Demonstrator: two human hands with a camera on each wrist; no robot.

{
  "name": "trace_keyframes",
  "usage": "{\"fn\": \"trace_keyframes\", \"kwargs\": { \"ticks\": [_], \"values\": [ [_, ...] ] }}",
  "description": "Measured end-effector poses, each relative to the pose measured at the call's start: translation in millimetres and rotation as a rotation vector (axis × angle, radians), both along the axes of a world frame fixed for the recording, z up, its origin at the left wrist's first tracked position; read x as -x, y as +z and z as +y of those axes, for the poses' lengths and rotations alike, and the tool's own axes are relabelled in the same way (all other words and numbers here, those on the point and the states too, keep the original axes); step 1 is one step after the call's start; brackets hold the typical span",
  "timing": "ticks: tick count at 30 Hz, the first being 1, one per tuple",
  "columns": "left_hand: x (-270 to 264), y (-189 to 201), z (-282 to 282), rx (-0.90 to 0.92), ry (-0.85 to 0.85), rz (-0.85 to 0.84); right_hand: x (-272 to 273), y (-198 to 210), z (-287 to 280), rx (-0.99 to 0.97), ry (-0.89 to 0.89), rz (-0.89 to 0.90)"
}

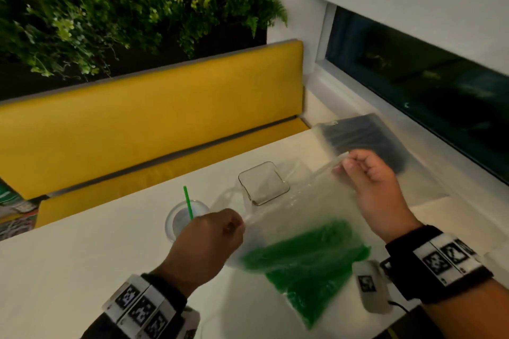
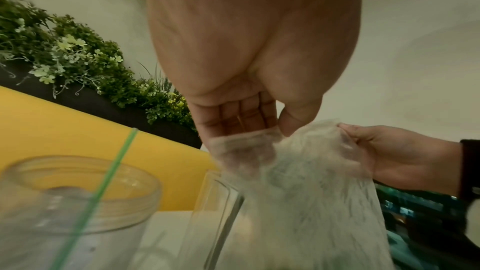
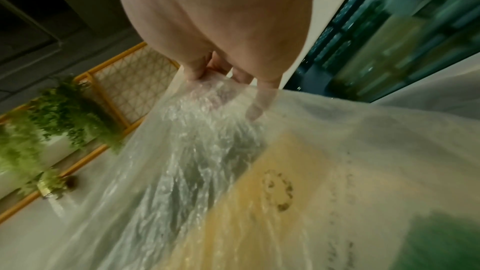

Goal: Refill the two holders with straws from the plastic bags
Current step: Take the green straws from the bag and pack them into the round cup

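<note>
A clear plastic bag [image 1: 300, 217] filled with green straws [image 1: 305, 259] hangs above the white table [image 1: 68, 264]. My left hand [image 1: 217, 231] pinches the bag's left top corner, and my right hand [image 1: 369, 176] pinches its right top corner, stretching the mouth between them. Behind the bag stand a round clear holder [image 1: 179, 221] with one green straw [image 1: 188, 202] in it and a square clear holder [image 1: 263, 183]. A second bag with dark straws [image 1: 366, 143] lies at the far right of the table. In the left wrist view my left hand [image 2: 272, 130] grips the bag [image 2: 293, 182].
A yellow bench [image 1: 154, 115] runs behind the table, with plants [image 1: 110, 8] above it. A dark window [image 1: 429, 82] lies along the right side. A small white device [image 1: 371, 286] with a cable sits near my right wrist.
</note>
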State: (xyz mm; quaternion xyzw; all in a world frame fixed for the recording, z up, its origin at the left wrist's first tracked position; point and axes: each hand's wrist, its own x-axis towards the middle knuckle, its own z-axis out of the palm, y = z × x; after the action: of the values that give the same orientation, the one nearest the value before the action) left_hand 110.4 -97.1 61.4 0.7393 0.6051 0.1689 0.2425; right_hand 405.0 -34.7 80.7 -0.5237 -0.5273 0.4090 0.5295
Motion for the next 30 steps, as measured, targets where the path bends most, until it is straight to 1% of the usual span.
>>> {"fn": "trace_keyframes", "kwargs": {
  "ticks": [2,3,4,5,6,7,8,9,10,12,13,14,15,16,17,18,21,23,25,28,30],
  "values": [
    [18,1,-9,0.145,-0.104,0.116,7,-1,-5,-0.007,-0.034,-0.008],
    [21,8,-12,0.223,-0.156,0.187,13,-1,-9,-0.011,-0.032,-0.017],
    [23,12,-10,0.273,-0.194,0.208,19,-2,-13,-0.015,-0.023,-0.012],
    [21,17,-8,0.31,-0.223,0.188,24,-3,-17,-0.016,-0.013,0.007],
    [17,20,-3,0.328,-0.228,0.107,30,-3,-20,-0.015,-0.005,0.028],
    [10,24,1,0.359,-0.214,-0.024,34,-3,-22,-0.013,0.003,0.039],
    [2,21,8,0.374,-0.188,-0.167,37,-3,-24,-0.007,0.009,0.039],
    [-7,17,16,0.386,-0.169,-0.247,40,-6,-26,-0.003,-0.003,0.015],
    [-17,15,22,0.374,-0.185,-0.265,42,-9,-29,-0.016,-0.057,-0.032],
    [-35,9,30,0.326,-0.206,-0.274,45,-15,-40,-0.05,-0.286,-0.108],
    [-44,8,31,0.327,-0.185,-0.314,48,-20,-48,-0.028,-0.367,-0.097],
    [-51,5,30,0.323,-0.163,-0.354,52,-23,-57,0.054,-0.366,-0.079],
    [-57,5,30,0.308,-0.148,-0.39,57,-23,-64,0.201,-0.289,-0.088],
    [-62,3,29,0.289,-0.126,-0.407,63,-23,-68,0.376,-0.171,-0.119],
    [-68,1,26,0.285,-0.1,-0.437,66,-24,-72,0.51,-0.072,-0.126],
    [-73,-1,23,0.281,-0.073,-0.466,69,-24,-74,0.575,-0.008,-0.092],
    [-79,-6,16,0.266,0.001,-0.498,63,-20,-69,0.581,0.057,0.028],
    [-77,-11,16,0.231,0.066,-0.493,57,-19,-65,0.565,0.054,0.101],
    [-71,-15,17,0.204,0.092,-0.424,51,-18,-64,0.571,0.029,0.194],
    [-59,-19,15,0.312,0.021,-0.18,42,-18,-64,0.588,0.0,0.401],
    [-53,-23,15,0.318,-0.037,-0.018,38,-18,-64,0.603,-0.039,0.488]
  ]
}}
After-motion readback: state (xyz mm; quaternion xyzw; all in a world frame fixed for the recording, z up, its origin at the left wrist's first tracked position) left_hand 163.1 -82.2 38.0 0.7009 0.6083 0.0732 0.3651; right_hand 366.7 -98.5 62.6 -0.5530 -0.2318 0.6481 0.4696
